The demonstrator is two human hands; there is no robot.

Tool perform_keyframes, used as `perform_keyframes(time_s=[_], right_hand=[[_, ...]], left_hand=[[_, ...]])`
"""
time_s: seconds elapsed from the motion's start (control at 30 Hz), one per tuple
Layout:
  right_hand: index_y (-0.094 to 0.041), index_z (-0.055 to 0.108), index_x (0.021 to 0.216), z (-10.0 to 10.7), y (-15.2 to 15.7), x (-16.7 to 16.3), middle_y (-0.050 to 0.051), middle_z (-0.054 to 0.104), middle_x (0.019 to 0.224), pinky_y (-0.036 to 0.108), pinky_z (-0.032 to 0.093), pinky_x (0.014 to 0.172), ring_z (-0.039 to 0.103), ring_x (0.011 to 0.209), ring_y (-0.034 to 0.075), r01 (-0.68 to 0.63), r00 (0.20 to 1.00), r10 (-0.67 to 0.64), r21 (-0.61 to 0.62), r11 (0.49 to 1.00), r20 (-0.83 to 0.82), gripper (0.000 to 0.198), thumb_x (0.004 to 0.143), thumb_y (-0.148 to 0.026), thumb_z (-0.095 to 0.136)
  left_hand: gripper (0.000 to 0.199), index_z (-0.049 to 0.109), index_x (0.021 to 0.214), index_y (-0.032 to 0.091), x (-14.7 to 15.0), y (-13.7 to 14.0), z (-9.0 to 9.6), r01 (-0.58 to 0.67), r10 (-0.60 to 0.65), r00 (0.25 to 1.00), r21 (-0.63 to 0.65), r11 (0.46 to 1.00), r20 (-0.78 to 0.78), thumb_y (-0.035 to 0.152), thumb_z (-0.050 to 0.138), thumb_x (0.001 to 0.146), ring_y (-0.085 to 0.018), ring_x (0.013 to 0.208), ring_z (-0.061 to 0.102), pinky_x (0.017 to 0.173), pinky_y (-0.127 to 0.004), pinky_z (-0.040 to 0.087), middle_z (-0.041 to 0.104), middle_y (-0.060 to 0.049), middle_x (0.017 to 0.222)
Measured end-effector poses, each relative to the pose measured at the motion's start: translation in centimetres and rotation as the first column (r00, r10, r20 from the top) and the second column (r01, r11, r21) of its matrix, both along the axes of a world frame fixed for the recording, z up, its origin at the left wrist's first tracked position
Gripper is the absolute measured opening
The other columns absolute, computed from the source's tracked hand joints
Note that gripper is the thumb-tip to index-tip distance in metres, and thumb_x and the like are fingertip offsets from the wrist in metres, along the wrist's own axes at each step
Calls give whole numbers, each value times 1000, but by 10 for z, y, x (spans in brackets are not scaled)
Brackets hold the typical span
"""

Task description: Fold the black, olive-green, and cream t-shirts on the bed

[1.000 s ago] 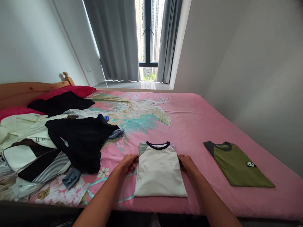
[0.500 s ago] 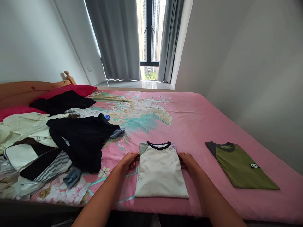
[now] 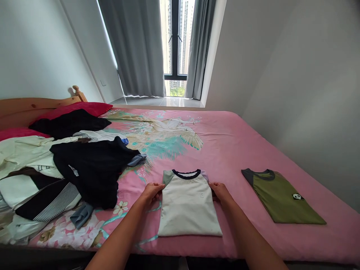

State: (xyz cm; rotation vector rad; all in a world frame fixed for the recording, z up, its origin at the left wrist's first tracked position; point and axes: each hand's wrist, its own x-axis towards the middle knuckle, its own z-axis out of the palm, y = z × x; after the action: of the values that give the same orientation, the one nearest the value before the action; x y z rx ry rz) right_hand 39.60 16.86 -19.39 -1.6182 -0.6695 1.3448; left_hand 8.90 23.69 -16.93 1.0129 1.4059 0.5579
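A folded white T-shirt [image 3: 188, 206] with a dark collar lies flat near the front edge of the bed, its neck pointing away from me. One shoulder is grey-green, the other pale lilac. My left hand [image 3: 153, 192] pinches its left edge just below the shoulder. On the opposite edge, my right hand [image 3: 219, 191] grips the shirt at about the same height, with some fingertips hidden at the cloth. To the right lies a folded olive-green T-shirt [image 3: 284, 197] with a dark collar and a panda patch, apart from both hands.
A loose heap of clothes covers the left side, with a black garment [image 3: 92, 168] on top and a grey-blue piece [image 3: 81, 215] at its edge. Beneath everything spreads the pink patterned bedsheet [image 3: 225, 146]. Red pillows [image 3: 92, 108] rest by the wooden headboard [image 3: 33, 107].
The view has shifted slightly, so everything sits a little further left. Both hands stay at the white T-shirt's edges, and its folded shape looks the same.
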Motion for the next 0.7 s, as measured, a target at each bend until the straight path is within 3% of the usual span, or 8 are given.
perform_keyframes(time_s=[0.2,0.4,0.53,0.7], right_hand=[[-17,55,73,8,-7,1,-2,55,56,22,46,43,50,45,10,-18,1000,18,-8,1000,-23,22,76,-38,60],[-15,59,76,22,-23,2,3,61,65,23,48,45,57,53,13,-149,986,145,-44,988,-86,21,75,-37,59],[-15,56,74,17,-23,0,0,56,57,22,46,42,53,46,11,-116,993,115,-63,991,-22,20,75,-35,61],[-16,55,79,11,-26,-1,0,57,63,23,47,43,54,48,11,-66,997,68,-78,995,22,22,77,-38,59]], left_hand=[[41,51,62,19,-3,-6,0,0,1,1000,32,999,-11,56,68,59,-5,30,32,34,-20,14,43,7,39],[40,58,63,17,-16,-12,10,127,-129,992,-94,987,-6,54,69,58,-3,30,26,34,-18,13,43,6,39],[37,55,62,17,-13,-16,12,130,-132,991,-74,989,-22,50,71,56,-3,30,27,34,-18,13,43,7,42],[41,50,62,18,-12,-20,10,112,-112,993,-12,994,-43,54,68,56,-2,30,29,35,-19,12,47,7,47]])
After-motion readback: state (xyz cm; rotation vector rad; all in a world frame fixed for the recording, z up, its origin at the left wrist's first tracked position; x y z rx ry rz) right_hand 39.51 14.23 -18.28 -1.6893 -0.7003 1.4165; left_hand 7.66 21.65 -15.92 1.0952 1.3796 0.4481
